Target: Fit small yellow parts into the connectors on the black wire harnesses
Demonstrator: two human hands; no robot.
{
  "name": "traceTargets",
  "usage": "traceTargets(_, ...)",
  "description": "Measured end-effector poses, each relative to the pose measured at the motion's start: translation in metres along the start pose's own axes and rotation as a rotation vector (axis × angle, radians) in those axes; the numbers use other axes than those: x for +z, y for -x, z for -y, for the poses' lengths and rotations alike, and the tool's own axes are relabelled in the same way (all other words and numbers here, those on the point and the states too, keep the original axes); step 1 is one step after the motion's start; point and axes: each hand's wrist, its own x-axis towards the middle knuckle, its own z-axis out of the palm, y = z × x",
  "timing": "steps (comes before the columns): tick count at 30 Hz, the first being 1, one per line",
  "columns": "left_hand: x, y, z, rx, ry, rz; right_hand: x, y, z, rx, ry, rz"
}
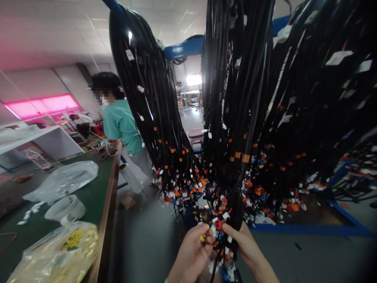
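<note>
Thick bundles of black cable harnesses (241,98) hang from a blue rack, their lower ends crowded with white, red, orange and blue connectors. My right hand (246,243) is closed around the end of the middle bundle, its thumb by a red connector (218,224). Just left of that connector, my left hand (194,249) pinches a small yellow piece (207,226) between thumb and forefinger. Another yellow piece (202,238) shows among its curled fingers. Whether the left fingertips touch the connectors, I cannot tell.
To the left, a green-topped table (97,182) holds a bag of yellow pieces (73,239), a white cup (66,208) and a clear plastic bag (67,177). A person in a green shirt (120,122) stands beyond. The rack's blue base (309,229) runs along the floor at right.
</note>
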Motion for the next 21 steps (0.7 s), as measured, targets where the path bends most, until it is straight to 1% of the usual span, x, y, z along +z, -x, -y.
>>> traceTargets(3,0.0015,0.0014,-0.0008,0.009,0.013,-0.023,0.0002,0.0011,0.0004,0.000,0.007,-0.009)
traceTargets(6,0.0005,0.0025,-0.0007,0.060,0.014,0.032,-0.0003,0.0017,0.0001,-0.002,0.011,-0.009)
traceTargets(9,-0.0016,0.0022,0.0003,0.113,-0.048,0.096,-0.0014,0.0010,-0.0004,-0.002,0.024,-0.016)
traceTargets(15,-0.0021,-0.0030,0.0012,0.172,-0.140,0.146,-0.0001,0.0025,0.0013,-0.001,0.023,-0.030)
traceTargets(17,-0.0008,-0.0036,0.0005,0.187,-0.147,0.145,0.0026,0.0049,0.0033,0.002,0.009,-0.043)
traceTargets(21,0.0013,-0.0019,-0.0011,0.154,-0.177,0.115,0.0062,0.0082,0.0070,0.002,-0.033,-0.070)
